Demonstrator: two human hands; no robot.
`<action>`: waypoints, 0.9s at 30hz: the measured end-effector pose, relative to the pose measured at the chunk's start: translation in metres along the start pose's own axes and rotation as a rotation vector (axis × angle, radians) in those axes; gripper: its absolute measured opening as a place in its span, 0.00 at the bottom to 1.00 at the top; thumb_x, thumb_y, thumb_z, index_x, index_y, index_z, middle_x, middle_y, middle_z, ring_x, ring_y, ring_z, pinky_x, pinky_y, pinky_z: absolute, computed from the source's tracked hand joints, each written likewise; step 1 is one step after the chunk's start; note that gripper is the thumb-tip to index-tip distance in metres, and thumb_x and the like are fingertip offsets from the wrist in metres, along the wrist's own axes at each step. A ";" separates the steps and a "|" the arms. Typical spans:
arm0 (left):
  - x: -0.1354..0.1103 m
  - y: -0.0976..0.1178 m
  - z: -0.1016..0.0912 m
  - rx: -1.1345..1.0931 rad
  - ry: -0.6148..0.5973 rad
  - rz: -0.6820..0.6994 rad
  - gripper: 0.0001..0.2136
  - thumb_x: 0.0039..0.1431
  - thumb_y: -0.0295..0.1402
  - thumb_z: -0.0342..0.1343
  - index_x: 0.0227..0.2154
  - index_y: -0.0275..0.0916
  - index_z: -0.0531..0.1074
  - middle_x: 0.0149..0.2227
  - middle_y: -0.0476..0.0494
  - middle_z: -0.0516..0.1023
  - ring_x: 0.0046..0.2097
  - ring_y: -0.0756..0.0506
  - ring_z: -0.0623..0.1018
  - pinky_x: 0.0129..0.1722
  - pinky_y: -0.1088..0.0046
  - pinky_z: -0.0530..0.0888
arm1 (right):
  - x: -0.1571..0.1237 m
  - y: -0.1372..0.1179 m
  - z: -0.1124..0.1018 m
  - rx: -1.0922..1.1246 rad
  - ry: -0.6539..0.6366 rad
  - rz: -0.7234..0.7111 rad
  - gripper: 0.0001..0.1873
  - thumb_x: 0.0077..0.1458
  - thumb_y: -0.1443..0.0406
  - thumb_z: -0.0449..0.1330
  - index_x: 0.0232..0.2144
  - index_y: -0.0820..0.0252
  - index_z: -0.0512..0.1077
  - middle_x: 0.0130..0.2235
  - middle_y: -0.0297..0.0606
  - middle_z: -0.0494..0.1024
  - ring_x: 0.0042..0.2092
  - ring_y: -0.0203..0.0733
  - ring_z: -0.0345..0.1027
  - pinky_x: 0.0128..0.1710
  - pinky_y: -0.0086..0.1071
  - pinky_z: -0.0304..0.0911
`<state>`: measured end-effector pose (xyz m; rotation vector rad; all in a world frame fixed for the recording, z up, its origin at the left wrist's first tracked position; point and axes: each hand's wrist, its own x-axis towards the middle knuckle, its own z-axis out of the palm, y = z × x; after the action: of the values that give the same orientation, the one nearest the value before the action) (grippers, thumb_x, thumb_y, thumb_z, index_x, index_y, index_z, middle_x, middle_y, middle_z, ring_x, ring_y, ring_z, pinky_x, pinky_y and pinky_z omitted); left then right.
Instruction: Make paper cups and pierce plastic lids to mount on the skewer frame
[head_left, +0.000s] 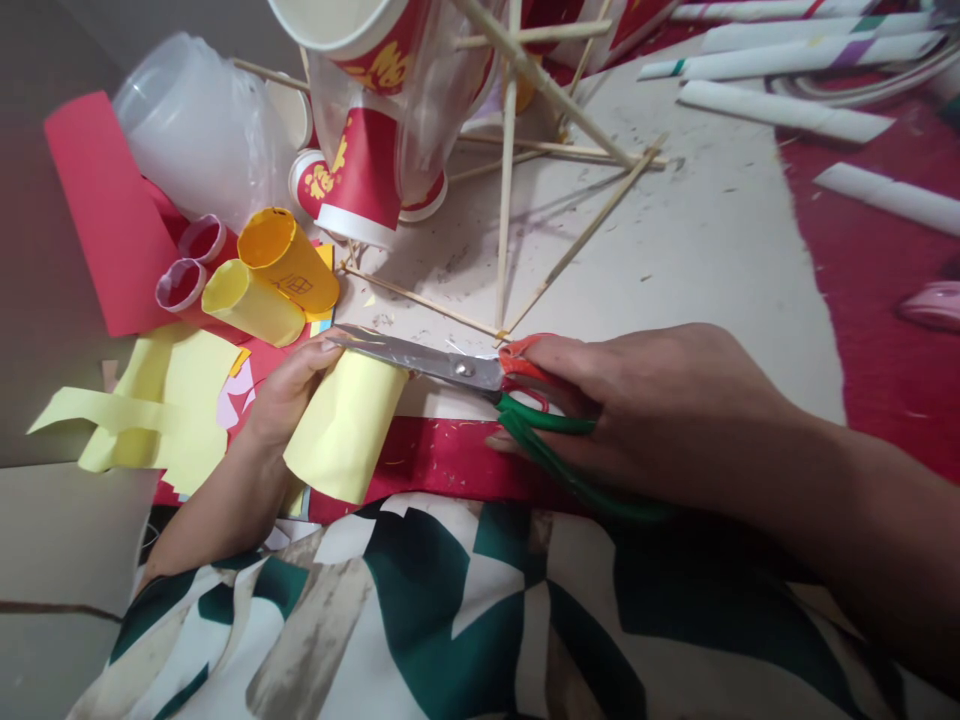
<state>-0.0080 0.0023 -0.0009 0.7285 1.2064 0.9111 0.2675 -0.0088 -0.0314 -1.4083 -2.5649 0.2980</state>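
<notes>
My left hand (281, 395) is closed around a rolled piece of pale yellow paper (341, 425), held just above my lap. My right hand (637, 405) grips a pair of scissors (465, 372) by the red and green handles. The metal blades point left and lie across the top edge of the yellow roll, by my left thumb. Whether the blades are cutting into the paper I cannot tell.
Yellow paper tubes (277, 270), pink tubes (191, 265), a red sheet (105, 215) and yellow scraps (161, 405) lie at left. Red paper cups (360, 170), a clear plastic container (191, 120) and a wooden stick frame (525, 150) stand behind. Rolled white paper tubes (787, 105) lie at top right.
</notes>
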 end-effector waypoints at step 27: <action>0.000 -0.002 -0.009 0.130 0.014 0.162 0.12 0.48 0.38 0.68 0.34 0.37 0.83 0.36 0.48 0.84 0.39 0.44 0.79 0.40 0.72 0.74 | -0.001 -0.004 -0.006 0.008 -0.044 -0.010 0.23 0.61 0.47 0.52 0.42 0.55 0.76 0.26 0.44 0.81 0.27 0.57 0.75 0.26 0.38 0.47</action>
<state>-0.0163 0.0014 -0.0048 0.9365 1.2408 0.9789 0.2660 -0.0115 -0.0244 -1.4007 -2.6021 0.3410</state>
